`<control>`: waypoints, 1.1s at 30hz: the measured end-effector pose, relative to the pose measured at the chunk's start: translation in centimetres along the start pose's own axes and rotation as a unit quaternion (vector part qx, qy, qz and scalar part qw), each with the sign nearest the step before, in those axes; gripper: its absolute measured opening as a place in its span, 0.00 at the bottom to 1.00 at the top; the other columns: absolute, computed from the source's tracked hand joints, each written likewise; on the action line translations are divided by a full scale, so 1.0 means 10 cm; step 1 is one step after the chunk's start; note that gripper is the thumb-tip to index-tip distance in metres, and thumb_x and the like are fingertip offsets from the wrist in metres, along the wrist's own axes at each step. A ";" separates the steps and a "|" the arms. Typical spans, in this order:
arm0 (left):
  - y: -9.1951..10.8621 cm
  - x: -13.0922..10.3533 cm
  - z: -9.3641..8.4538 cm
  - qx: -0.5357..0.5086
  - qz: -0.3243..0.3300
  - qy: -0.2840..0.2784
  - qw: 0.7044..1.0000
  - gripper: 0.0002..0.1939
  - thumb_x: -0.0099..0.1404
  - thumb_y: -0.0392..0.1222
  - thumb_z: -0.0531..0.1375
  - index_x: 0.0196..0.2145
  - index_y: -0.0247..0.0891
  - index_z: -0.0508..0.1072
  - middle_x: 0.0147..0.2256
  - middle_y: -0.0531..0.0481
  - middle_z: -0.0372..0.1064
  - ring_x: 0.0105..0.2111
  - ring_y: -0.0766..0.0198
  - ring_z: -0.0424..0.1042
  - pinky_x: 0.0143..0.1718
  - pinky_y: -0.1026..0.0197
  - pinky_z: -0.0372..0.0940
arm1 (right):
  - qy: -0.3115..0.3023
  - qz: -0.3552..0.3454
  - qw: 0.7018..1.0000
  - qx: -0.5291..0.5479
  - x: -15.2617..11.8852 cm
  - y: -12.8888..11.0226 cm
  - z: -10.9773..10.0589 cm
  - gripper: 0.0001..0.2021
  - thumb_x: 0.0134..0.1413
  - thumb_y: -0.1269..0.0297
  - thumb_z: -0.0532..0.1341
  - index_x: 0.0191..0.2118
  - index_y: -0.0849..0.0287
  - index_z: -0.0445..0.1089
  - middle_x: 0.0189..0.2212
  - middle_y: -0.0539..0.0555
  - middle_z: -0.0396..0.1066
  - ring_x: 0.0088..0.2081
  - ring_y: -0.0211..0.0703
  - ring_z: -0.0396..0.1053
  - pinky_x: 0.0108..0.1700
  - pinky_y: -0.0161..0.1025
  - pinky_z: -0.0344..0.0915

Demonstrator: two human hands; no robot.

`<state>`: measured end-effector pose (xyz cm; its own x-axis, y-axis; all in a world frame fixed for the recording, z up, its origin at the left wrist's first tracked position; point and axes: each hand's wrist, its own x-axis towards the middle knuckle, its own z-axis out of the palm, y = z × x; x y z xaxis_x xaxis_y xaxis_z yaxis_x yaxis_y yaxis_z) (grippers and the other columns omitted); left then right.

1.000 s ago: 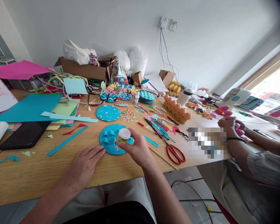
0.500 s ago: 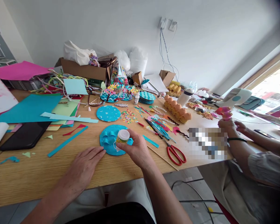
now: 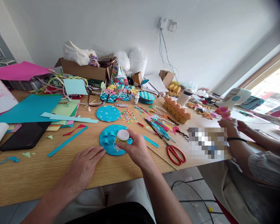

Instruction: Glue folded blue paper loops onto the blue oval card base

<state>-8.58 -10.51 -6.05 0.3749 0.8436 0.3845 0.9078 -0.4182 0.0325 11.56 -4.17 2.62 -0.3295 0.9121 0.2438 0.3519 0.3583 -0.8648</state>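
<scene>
My right hand (image 3: 138,148) is wrapped round a small glue bottle (image 3: 123,136), its pale round base turned up toward me. The bottle is over the right part of a blue paper disc (image 3: 106,150); its tip is hidden. Curled blue strips stand in rows on that disc. My left hand (image 3: 87,161) lies flat on the table, fingers stretched out, fingertips at the disc's lower left edge. Behind is a second blue disc (image 3: 108,113) dotted with pale scraps. A blue paper strip (image 3: 150,141) lies just right of my right hand.
Red-handled scissors (image 3: 176,154) and a thin wooden stick (image 3: 162,157) lie to the right. An egg carton (image 3: 177,109) stands farther back. Left are a black phone (image 3: 25,135) and coloured paper sheets (image 3: 30,107). At far right, another person's hands (image 3: 230,124) hold something pink.
My hands and the glue bottle stay almost where they were. The other person's hands at the right, with the pink thing, have shifted slightly.
</scene>
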 end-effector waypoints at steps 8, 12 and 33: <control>-0.01 0.00 0.00 -0.002 -0.007 -0.014 1.000 0.27 0.58 0.28 0.44 0.51 0.41 0.68 0.51 0.50 0.68 0.50 0.56 0.67 0.48 0.51 0.65 | 0.002 -0.007 1.000 0.001 -0.01 0.01 0.01 0.06 0.42 0.64 0.66 0.26 0.57 0.68 0.23 0.45 0.67 0.28 0.37 0.63 0.31 0.32 0.56; -0.01 0.00 -0.03 -0.002 0.000 -0.023 1.000 0.26 0.59 0.29 0.45 0.51 0.41 0.68 0.51 0.50 0.68 0.50 0.56 0.67 0.48 0.52 0.65 | 0.005 -0.015 1.000 -0.007 -0.01 0.02 0.01 0.06 0.42 0.64 0.66 0.26 0.57 0.68 0.24 0.45 0.67 0.28 0.37 0.63 0.30 0.32 0.55; -0.01 -0.01 0.01 0.000 -0.006 0.004 1.000 0.27 0.57 0.27 0.44 0.51 0.41 0.69 0.51 0.50 0.69 0.50 0.57 0.67 0.49 0.52 0.64 | 0.011 -0.028 0.999 -0.028 -0.03 0.02 0.01 0.07 0.42 0.62 0.66 0.27 0.57 0.68 0.25 0.46 0.67 0.29 0.37 0.62 0.31 0.32 0.55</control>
<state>-8.66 -10.57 -6.16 0.3620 0.8463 0.3908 0.9124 -0.4075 0.0374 11.62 -4.35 2.33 -0.3306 0.8942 0.3018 0.3816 0.4192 -0.8238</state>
